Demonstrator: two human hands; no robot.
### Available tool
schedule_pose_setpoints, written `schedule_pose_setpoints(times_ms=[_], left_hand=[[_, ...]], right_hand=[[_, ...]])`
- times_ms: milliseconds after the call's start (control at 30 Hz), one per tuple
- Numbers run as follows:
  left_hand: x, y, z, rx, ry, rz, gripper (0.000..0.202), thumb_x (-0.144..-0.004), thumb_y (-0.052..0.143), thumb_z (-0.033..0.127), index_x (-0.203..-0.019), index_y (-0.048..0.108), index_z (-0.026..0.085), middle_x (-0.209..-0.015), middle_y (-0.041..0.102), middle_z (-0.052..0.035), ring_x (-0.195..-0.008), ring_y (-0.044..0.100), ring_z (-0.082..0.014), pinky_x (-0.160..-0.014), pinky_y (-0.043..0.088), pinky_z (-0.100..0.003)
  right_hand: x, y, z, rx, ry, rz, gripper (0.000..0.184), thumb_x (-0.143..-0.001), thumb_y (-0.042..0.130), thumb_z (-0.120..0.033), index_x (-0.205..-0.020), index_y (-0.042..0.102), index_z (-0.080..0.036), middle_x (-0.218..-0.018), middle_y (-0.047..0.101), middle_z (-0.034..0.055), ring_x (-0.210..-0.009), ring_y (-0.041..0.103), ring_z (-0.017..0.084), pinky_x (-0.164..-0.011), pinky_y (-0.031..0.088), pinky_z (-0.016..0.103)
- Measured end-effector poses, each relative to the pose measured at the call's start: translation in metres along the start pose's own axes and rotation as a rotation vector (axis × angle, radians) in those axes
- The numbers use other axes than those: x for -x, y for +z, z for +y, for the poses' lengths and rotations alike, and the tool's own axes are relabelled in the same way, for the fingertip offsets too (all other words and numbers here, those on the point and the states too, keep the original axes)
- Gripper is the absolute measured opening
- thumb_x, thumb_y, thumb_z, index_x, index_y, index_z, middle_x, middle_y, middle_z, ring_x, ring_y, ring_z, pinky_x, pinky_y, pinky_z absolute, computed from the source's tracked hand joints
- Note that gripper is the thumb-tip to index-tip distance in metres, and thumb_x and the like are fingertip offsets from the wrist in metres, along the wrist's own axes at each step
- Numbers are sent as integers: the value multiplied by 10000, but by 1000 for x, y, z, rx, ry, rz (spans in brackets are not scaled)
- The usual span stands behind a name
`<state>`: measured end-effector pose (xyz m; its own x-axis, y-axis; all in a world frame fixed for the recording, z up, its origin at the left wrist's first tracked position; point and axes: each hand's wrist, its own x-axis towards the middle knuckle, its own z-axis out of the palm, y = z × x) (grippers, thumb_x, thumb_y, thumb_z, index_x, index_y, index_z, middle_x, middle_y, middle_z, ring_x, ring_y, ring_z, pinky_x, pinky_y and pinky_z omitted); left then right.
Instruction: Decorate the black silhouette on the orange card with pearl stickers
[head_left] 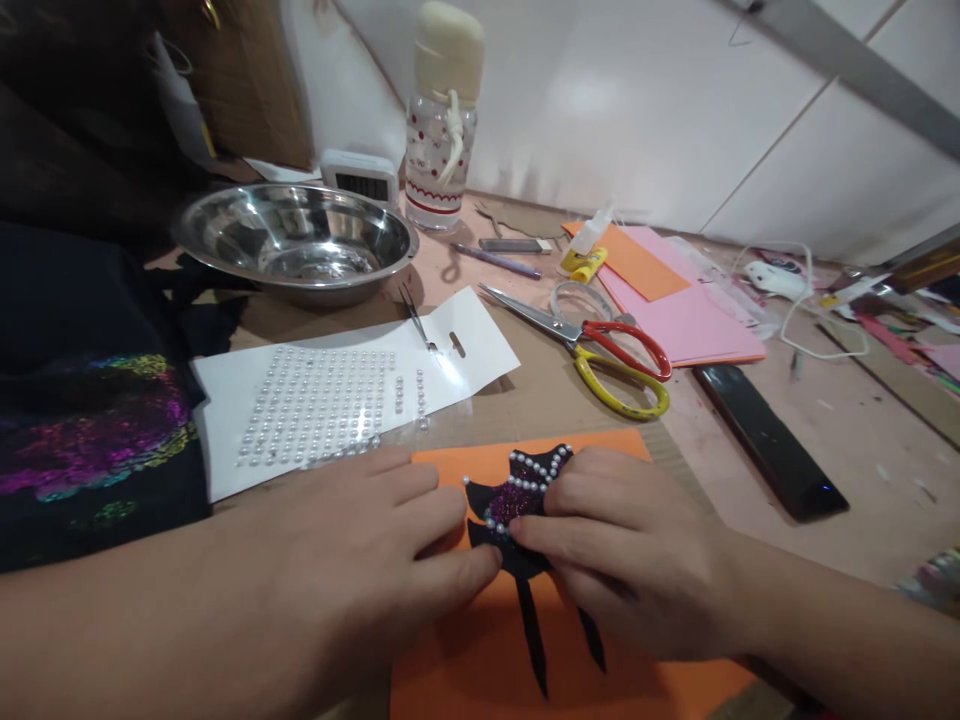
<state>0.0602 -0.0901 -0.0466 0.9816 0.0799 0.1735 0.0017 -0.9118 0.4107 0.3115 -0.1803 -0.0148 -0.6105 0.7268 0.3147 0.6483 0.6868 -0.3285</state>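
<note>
A black paper cutout [529, 562] shaped like a figure in a dress, with purple glitter and rows of white pearl beads [538, 483], lies on an orange sheet [472, 650]. Two thin black strips [532, 640] extend below it. My left hand [375, 550] has its fingers curled, its thumb holding down the cutout's left lower edge. My right hand [637, 545] is closed over the cutout's right side, an index fingertip pressed at the lower bead row. Whatever lies under those right fingers is hidden. Beyond my left hand is a card of pearl stickers [322, 405], with tweezers [416, 318] on it.
Scissors [585, 345] with red and yellow handles lie behind the orange sheet. A steel bowl [296, 240] and a bottle [442, 120] stand at the back. Pink paper [705, 325], a glue bottle [589, 240], a pen [499, 261] and a black phone-like slab [772, 440] are around.
</note>
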Motion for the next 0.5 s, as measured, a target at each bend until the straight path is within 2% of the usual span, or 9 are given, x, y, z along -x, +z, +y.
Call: schedule_pose_setpoints(times_ms=[200, 300, 400, 500], left_hand=[[-3, -8, 1, 27, 24, -12, 186, -892, 616, 139, -1045, 580, 238, -949, 623, -1, -749, 487, -204, -616, 303, -394], [-5, -11, 1, -14, 28, -2, 144, -904, 613, 132, -1007, 591, 230, -920, 624, -5, -732, 497, -204, -600, 309, -390], [-6, -12, 2, -55, 31, 11, 130, -904, 636, 152, -1004, 607, 230, -884, 624, -6, -716, 510, -207, -586, 325, -384], [-6, -9, 6, -104, 54, 32, 155, -898, 630, 146, -1032, 637, 224, -853, 636, -8, -690, 522, -207, -563, 340, -380]], right_hand=[[1, 1, -1, 0, 10, -32, 224, -875, 550, -36, -996, 717, -124, -816, 709, 94, -719, 590, 204, -623, 446, 332], [1, -3, -2, -4, 15, 49, 219, -879, 539, -38, -1006, 701, -114, -822, 715, 94, -702, 603, 191, -617, 459, 320], [0, -8, -1, -16, 79, 153, 265, -900, 509, -35, -1084, 681, -119, -808, 701, 66, -684, 602, 165, -606, 460, 284], [0, -10, 3, -5, 122, 191, 276, -913, 507, -32, -1100, 681, -138, -770, 679, 37, -669, 588, 152, -599, 450, 265]])
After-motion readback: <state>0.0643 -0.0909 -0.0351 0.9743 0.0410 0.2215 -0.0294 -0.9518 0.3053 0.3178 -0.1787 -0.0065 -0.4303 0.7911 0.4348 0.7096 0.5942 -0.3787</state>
